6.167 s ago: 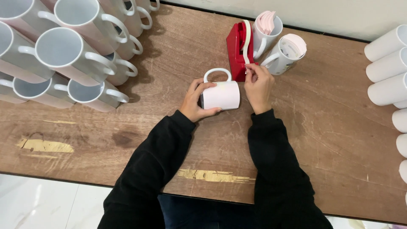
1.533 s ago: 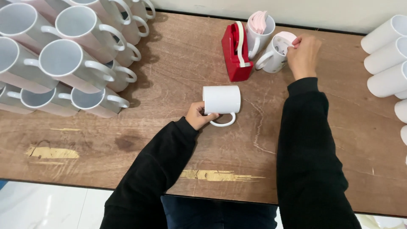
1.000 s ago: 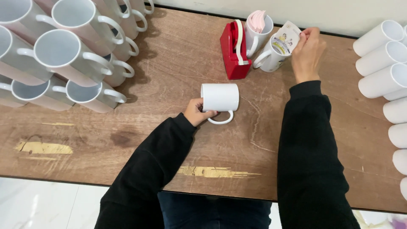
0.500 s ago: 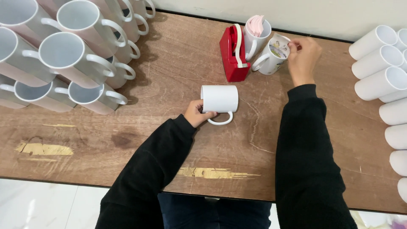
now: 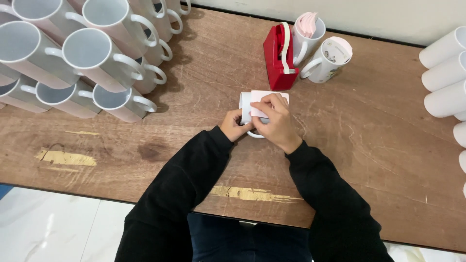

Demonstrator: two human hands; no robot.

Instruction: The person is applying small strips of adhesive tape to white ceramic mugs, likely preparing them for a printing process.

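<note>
A white mug (image 5: 245, 105) lies on its side in the middle of the brown wooden table (image 5: 369, 145), handle toward me. My left hand (image 5: 234, 126) grips its left end. My right hand (image 5: 274, 121) presses a pale pink sheet of paper (image 5: 268, 97) flat against the mug's side, fingers spread over it. Behind the mug stands a red tape dispenser (image 5: 276, 58). Next to it are two white mugs: one (image 5: 307, 35) holds pink sheets upright, the other (image 5: 328, 61) holds rolled sheets.
Several white mugs lie stacked on their sides at the far left (image 5: 92, 53), openings toward me. More white mugs (image 5: 444, 73) are stacked along the right edge. The table's front edge runs just below my elbows, with white floor (image 5: 48, 228) beneath.
My right hand has come back from the paper-holding mug at the far right with a pink sheet and now lays it on the mug that my left hand holds.
</note>
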